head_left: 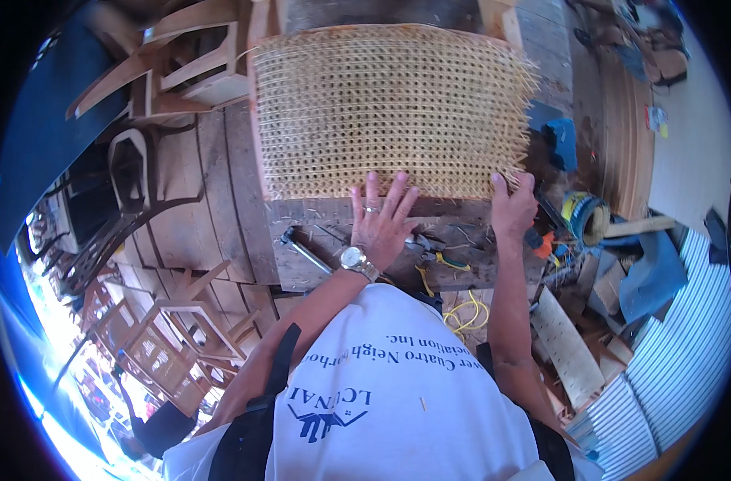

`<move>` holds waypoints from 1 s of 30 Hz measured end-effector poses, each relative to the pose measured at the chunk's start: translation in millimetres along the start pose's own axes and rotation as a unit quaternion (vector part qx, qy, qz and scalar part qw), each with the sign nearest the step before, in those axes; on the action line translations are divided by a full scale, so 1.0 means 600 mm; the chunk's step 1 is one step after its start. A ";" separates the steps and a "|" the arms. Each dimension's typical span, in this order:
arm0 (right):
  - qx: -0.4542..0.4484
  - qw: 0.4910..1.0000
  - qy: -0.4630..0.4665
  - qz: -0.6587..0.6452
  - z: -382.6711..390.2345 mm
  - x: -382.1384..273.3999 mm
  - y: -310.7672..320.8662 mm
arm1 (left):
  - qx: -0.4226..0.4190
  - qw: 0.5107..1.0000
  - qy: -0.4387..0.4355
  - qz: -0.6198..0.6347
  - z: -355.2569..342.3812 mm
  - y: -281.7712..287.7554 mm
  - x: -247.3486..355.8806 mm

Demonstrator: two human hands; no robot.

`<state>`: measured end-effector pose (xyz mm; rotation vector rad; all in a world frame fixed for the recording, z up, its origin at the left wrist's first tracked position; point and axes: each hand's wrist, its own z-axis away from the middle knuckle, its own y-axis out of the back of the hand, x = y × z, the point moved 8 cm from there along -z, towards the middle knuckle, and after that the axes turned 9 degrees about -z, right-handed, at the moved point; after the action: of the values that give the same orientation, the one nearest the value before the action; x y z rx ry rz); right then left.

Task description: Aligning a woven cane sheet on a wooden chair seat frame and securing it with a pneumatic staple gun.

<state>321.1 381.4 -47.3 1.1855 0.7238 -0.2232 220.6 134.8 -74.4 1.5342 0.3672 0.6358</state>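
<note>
Cane webbing [389,112] | open-weave, frayed edges (straw-coloured) | both hands [381,220] pressing near edge

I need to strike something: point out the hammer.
In the head view, the hammer lies on the wooden workbench, just left of the left hand, below the cane webbing.

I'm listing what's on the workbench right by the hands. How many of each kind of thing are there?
Woven cane panel: 1
Hammer: 1
Pliers with yellow grips: 1
Total: 3
The left hand lies flat at the panel's near edge; the right hand presses its near right corner.
</note>
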 end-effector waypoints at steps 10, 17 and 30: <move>0.039 0.993 0.095 0.062 0.005 -0.001 0.005 | 0.008 0.997 -0.004 0.083 0.003 -0.003 -0.024; 0.012 0.998 0.060 0.010 -0.007 0.024 0.000 | 0.015 0.997 0.002 0.078 -0.007 0.007 -0.018; 0.117 0.976 0.137 0.121 0.028 -0.061 0.036 | -0.052 0.998 0.015 0.022 -0.012 0.000 -0.016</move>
<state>311.4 366.8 -4.8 1.5355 0.7990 0.0632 208.8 134.7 -76.1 1.4381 0.3187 0.7020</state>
